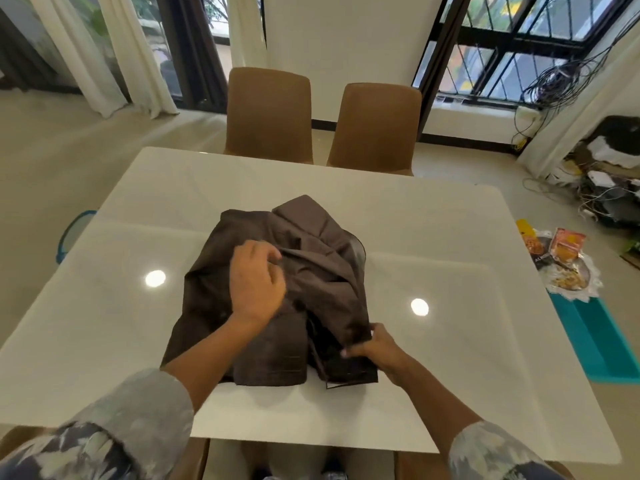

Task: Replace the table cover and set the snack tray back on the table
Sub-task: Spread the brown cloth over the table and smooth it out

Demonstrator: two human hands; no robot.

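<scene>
1 view only, head camera, so no second view shares any part of scene. Looks forward and steeply down from above near edge of white table (450, 237). Wide-angle: table edges bow outward. Both forearms enter from bottom corners; left hand (256, 282) and right hand (375, 346) are close to lens, near frame centre. 2 brown chairs (270, 112) and windows (519, 46) lie far, at top. Floor visible at both sides.

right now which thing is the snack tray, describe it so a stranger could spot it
Start at the white table and look off its right edge to the floor. The snack tray sits there beside a teal mat, lace-edged and loaded with orange snack packets, unlike the brown cloth on the table.
</scene>
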